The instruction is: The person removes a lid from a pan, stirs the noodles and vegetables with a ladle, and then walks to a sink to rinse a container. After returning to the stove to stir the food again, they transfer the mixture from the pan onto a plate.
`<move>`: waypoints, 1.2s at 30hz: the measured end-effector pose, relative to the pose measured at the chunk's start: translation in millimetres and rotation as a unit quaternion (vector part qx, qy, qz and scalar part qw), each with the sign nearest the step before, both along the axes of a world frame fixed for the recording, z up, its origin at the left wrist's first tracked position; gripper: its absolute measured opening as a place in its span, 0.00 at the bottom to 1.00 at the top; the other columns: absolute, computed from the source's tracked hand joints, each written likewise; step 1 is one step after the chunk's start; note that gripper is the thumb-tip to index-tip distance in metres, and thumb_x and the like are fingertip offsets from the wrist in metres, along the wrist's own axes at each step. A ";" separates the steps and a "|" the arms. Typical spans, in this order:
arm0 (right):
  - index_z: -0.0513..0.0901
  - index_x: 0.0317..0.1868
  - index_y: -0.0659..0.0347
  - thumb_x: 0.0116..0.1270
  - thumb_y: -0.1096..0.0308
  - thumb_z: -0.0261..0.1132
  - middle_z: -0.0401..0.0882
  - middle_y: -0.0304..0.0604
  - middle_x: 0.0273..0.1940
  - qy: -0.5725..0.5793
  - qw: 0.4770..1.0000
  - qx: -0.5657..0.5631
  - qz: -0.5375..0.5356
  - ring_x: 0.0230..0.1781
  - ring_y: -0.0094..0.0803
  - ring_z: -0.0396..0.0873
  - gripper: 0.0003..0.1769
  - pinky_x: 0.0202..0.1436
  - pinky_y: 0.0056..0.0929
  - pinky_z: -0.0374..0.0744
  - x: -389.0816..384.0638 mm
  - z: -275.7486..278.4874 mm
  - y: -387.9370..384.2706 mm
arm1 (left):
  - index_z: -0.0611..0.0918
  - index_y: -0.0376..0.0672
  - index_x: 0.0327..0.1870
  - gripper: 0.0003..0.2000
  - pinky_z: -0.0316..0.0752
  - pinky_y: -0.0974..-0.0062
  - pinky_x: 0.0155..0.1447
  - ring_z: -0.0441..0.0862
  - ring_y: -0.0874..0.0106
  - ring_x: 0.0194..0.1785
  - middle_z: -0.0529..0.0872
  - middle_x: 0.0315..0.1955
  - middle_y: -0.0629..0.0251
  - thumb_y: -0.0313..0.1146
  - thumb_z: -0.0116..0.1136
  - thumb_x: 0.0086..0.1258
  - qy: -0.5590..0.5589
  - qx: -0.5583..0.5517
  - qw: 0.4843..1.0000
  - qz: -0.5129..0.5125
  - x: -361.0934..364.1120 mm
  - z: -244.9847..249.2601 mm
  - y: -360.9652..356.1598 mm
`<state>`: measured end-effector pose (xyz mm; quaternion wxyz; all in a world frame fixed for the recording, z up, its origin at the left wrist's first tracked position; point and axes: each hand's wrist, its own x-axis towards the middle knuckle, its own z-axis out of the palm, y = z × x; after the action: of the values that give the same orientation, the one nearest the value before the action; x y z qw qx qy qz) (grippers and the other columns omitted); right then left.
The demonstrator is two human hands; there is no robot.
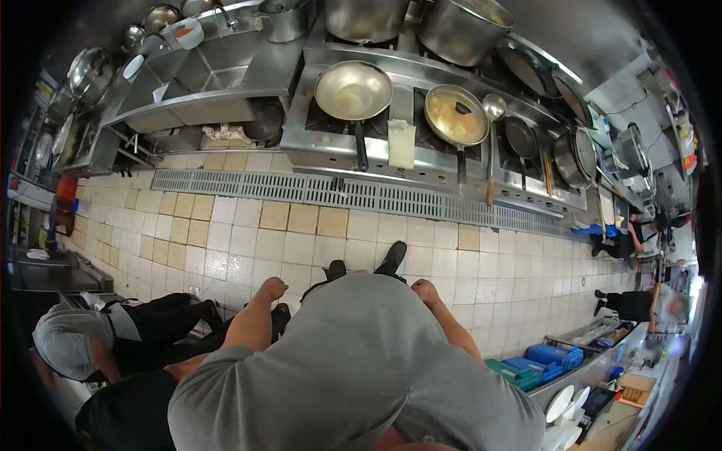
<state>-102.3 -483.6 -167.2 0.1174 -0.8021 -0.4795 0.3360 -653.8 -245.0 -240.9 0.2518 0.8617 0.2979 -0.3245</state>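
Note:
Both arms hang at the sides of a grey shirt, over the tiled floor. My left hand (pixel 274 289) has its fingers curled, and whether it holds anything is too small to make out. My right hand (pixel 425 290) is also curled beside the shirt, its fingers partly hidden. Neither hand touches the stove (pixel 301 143) in front. On the stove sit an empty-looking steel pan (pixel 353 89) and a pan with orange and yellow food (pixel 456 114). A pale folded cloth (pixel 401 144) lies between them, and a long-handled ladle (pixel 493 107) rests to the right.
Large pots (pixel 466 30) stand at the back of the stove. A sink (pixel 210 71) is at the upper left. A floor grate (pixel 301 188) runs along the stove. Co-workers are at the lower left and far right. Blue bins (pixel 553 357) stand lower right.

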 end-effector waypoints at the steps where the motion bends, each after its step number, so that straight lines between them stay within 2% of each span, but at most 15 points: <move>1: 0.82 0.33 0.68 0.66 0.60 0.53 0.83 0.55 0.25 0.069 0.993 -0.075 -0.055 0.19 0.40 0.83 0.19 0.27 0.37 0.81 -5.2 16.1 -6.2 | 0.86 0.38 0.42 0.21 0.74 0.58 0.61 0.80 0.53 0.54 0.85 0.48 0.48 0.47 0.46 0.70 -0.045 -0.002 0.996 0.078 -8.0 -8.2 -6.8; 2: 0.82 0.33 0.68 0.66 0.60 0.53 0.83 0.55 0.25 0.067 0.993 -0.081 -0.054 0.19 0.40 0.83 0.19 0.27 0.37 0.81 -8.4 25.9 -14.9 | 0.86 0.38 0.40 0.20 0.74 0.59 0.60 0.81 0.53 0.53 0.85 0.47 0.48 0.47 0.49 0.68 -0.078 -0.014 0.979 0.189 -4.9 12.6 -8.8; 3: 0.82 0.32 0.69 0.66 0.60 0.54 0.83 0.54 0.24 0.070 0.988 -0.121 -0.062 0.19 0.40 0.83 0.19 0.27 0.37 0.81 -8.3 34.9 -21.4 | 0.86 0.38 0.40 0.20 0.74 0.59 0.60 0.81 0.53 0.53 0.85 0.47 0.48 0.47 0.49 0.68 -0.080 -0.018 0.978 0.193 0.5 23.2 -7.9; 5: 0.82 0.30 0.70 0.66 0.60 0.55 0.83 0.53 0.24 0.068 0.982 -0.163 -0.060 0.19 0.39 0.83 0.19 0.26 0.36 0.81 -9.1 51.9 -27.6 | 0.86 0.38 0.41 0.19 0.75 0.61 0.59 0.81 0.54 0.54 0.85 0.47 0.49 0.47 0.54 0.65 -0.074 -0.049 0.939 0.332 13.7 38.6 -3.8; 7: 0.81 0.27 0.70 0.67 0.61 0.54 0.83 0.51 0.23 0.049 0.969 -0.243 0.002 0.19 0.38 0.83 0.20 0.24 0.36 0.81 -13.3 75.6 -24.7 | 0.85 0.39 0.44 0.20 0.75 0.62 0.60 0.81 0.55 0.54 0.85 0.48 0.50 0.47 0.59 0.63 -0.145 -0.034 0.907 0.394 30.1 45.2 -5.0; 11: 0.82 0.27 0.70 0.68 0.60 0.52 0.84 0.52 0.25 0.045 0.970 -0.238 0.014 0.20 0.37 0.84 0.22 0.28 0.35 0.82 -11.6 47.5 -15.4 | 0.84 0.40 0.48 0.20 0.75 0.63 0.62 0.81 0.56 0.55 0.85 0.49 0.51 0.47 0.60 0.63 -0.173 -0.038 0.886 0.429 60.1 83.7 -10.3; 13: 0.83 0.30 0.69 0.68 0.59 0.51 0.85 0.54 0.27 0.005 0.963 -0.226 0.146 0.25 0.39 0.85 0.21 0.38 0.37 0.83 -6.2 23.5 -1.9 | 0.83 0.39 0.50 0.22 0.73 0.64 0.64 0.80 0.55 0.57 0.85 0.50 0.51 0.48 0.59 0.64 -0.168 -0.088 0.868 0.459 66.9 98.6 -13.6; 14: 0.83 0.30 0.69 0.68 0.59 0.51 0.85 0.54 0.27 0.002 0.963 -0.224 0.148 0.25 0.39 0.85 0.21 0.38 0.37 0.83 -11.1 35.9 10.1 | 0.83 0.39 0.50 0.22 0.73 0.64 0.64 0.80 0.55 0.57 0.85 0.50 0.51 0.48 0.59 0.64 -0.171 -0.087 0.867 0.460 63.6 92.7 -15.6; 16: 0.84 0.33 0.65 0.66 0.59 0.52 0.86 0.55 0.34 -0.096 0.950 -0.142 0.262 0.37 0.43 0.86 0.19 0.48 0.38 0.82 -23.6 56.5 37.5 | 0.84 0.38 0.50 0.22 0.72 0.63 0.65 0.79 0.55 0.58 0.84 0.51 0.50 0.47 0.59 0.64 -0.178 -0.063 0.892 0.411 52.9 78.8 -24.7; 17: 0.84 0.33 0.65 0.66 0.59 0.52 0.86 0.55 0.34 -0.097 0.950 -0.141 0.262 0.37 0.43 0.86 0.19 0.48 0.38 0.82 -28.6 53.9 43.7 | 0.84 0.38 0.50 0.22 0.72 0.63 0.65 0.79 0.55 0.58 0.84 0.51 0.50 0.47 0.59 0.64 -0.180 -0.062 0.892 0.411 44.5 70.5 -30.4; 20: 0.86 0.38 0.59 0.60 0.62 0.58 0.85 0.51 0.46 0.029 0.993 -0.071 0.093 0.50 0.45 0.82 0.14 0.53 0.37 0.79 -39.7 55.3 69.0 | 0.84 0.38 0.49 0.21 0.72 0.63 0.66 0.79 0.56 0.59 0.84 0.53 0.50 0.47 0.59 0.65 -0.139 -0.042 0.916 0.374 18.6 58.3 -33.3; 25: 0.87 0.41 0.59 0.51 0.57 0.68 0.85 0.52 0.45 0.049 0.979 -0.140 0.138 0.48 0.45 0.83 0.19 0.52 0.35 0.80 -53.0 75.2 86.9 | 0.85 0.38 0.49 0.22 0.72 0.63 0.65 0.79 0.56 0.59 0.83 0.54 0.51 0.47 0.56 0.66 -0.072 -0.074 0.864 0.493 -11.6 71.4 -41.6; 31: 0.88 0.34 0.63 0.53 0.49 0.66 0.85 0.57 0.41 0.015 0.968 -0.137 0.212 0.43 0.45 0.85 0.23 0.46 0.38 0.81 -21.0 22.2 44.0 | 0.85 0.38 0.49 0.21 0.73 0.62 0.64 0.80 0.56 0.58 0.85 0.52 0.52 0.47 0.58 0.64 -0.076 -0.061 0.887 0.451 -20.5 71.1 -41.2; 34: 0.88 0.32 0.63 0.54 0.50 0.65 0.85 0.57 0.38 0.048 0.989 -0.094 0.102 0.37 0.44 0.86 0.21 0.41 0.38 0.81 -13.9 12.0 9.9 | 0.85 0.39 0.48 0.21 0.74 0.63 0.63 0.81 0.57 0.57 0.85 0.50 0.51 0.47 0.59 0.64 -0.093 -0.082 0.853 0.507 -6.3 71.8 -37.8; 36: 0.88 0.33 0.63 0.54 0.50 0.65 0.85 0.57 0.37 0.106 0.983 -0.113 0.100 0.35 0.44 0.85 0.22 0.39 0.38 0.81 7.3 -23.2 -13.1 | 0.85 0.39 0.49 0.21 0.74 0.63 0.63 0.81 0.57 0.57 0.85 0.50 0.51 0.47 0.59 0.64 -0.095 -0.075 0.865 0.487 6.8 78.1 -30.1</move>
<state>-95.0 -496.7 -190.5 0.0421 -0.7177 -0.5012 0.4815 -647.0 -275.1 -162.8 0.4685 0.6127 0.6288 -0.0983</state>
